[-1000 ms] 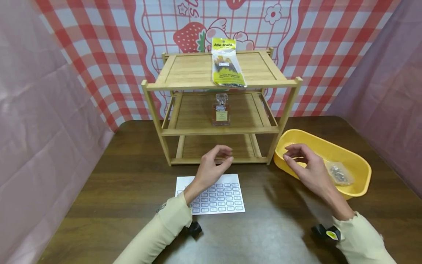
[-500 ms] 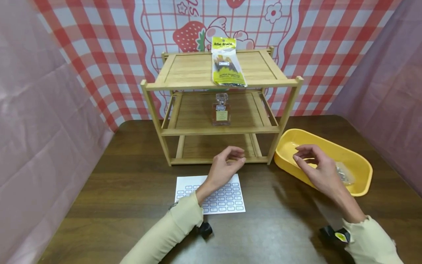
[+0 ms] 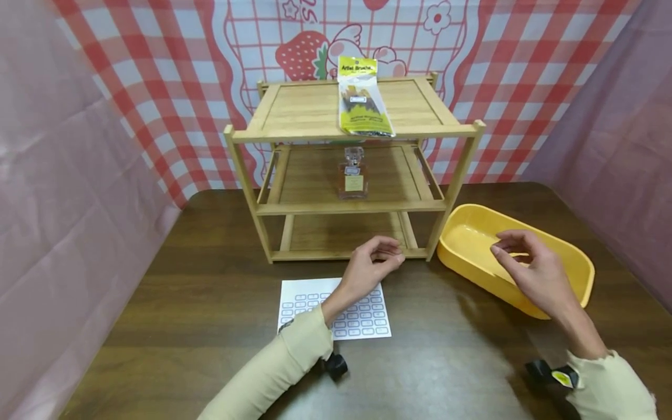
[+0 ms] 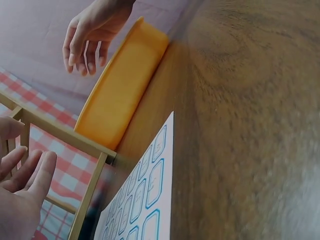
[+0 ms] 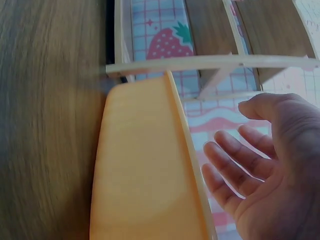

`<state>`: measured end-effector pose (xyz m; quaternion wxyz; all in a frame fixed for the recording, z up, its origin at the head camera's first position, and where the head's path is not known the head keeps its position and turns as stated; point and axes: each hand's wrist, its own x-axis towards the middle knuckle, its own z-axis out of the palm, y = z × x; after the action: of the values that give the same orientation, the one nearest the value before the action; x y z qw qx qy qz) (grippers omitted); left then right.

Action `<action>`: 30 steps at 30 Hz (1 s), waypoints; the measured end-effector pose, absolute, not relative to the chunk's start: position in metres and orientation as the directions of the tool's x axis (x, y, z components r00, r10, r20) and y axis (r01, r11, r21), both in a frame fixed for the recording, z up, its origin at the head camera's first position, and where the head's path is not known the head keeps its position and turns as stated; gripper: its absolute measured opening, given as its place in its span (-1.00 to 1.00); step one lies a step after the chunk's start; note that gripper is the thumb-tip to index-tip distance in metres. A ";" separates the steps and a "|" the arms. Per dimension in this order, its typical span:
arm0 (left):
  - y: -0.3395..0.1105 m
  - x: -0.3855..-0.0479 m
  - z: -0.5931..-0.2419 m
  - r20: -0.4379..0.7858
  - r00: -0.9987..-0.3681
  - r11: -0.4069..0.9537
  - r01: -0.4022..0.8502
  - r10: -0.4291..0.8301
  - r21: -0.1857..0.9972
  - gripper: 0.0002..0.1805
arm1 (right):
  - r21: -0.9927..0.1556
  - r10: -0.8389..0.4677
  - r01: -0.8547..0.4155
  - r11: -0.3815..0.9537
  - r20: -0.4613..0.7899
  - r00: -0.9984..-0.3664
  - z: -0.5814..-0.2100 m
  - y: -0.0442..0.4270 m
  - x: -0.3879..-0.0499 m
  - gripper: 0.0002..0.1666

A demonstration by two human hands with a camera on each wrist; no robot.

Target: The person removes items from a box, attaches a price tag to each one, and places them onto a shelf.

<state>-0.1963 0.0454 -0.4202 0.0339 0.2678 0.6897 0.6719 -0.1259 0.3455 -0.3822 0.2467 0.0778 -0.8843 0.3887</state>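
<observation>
My left hand [image 3: 370, 269], fingers loosely curled and holding nothing, hovers over a white sheet of small blue-bordered labels [image 3: 367, 322], just before the shelf's lowest board. Over the yellow plastic basin [image 3: 472, 273] at the right is my right hand [image 3: 541, 277], also bare, with thumb and fingers apart in the right wrist view. The hand and wrist cover part of the basin's inside. A glass perfume bottle [image 3: 354, 182] stands on the middle tier of the wooden shelf [image 3: 299, 111]. A yellow-and-clear pack of artist brushes [image 3: 364, 111] lies on the top tier.
The brown wooden table [image 3: 199, 315] carries the shelf, sheet and basin. Behind the shelf hangs a red-and-white checked cloth [image 3: 157, 76] with strawberry prints. Pinkish cloth [image 3: 68, 204] hangs along both sides.
Both hands have shifted to the right, the right one further over the basin. A clear packet with small silvery pieces, earlier seen in the basin, is now hidden behind the right hand.
</observation>
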 end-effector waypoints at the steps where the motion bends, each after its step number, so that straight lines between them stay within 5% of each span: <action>1: 0.046 -0.196 -0.420 0.305 -0.855 -0.054 0.312 0.419 0.949 -0.64 | -0.651 0.057 -0.326 0.686 0.494 -0.868 -0.383 0.348 -0.126 -0.67; 30: 0.085 -0.189 -0.423 0.150 -0.882 -0.242 0.042 0.447 0.969 -0.67 | -0.543 0.155 -0.002 0.840 0.244 -0.957 -0.375 0.409 -0.122 -0.43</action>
<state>-0.1891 0.0848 -0.4231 0.1331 0.2033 0.6009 0.7615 -0.1221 0.4091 -0.3746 0.1405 -0.0403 -0.9487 0.2804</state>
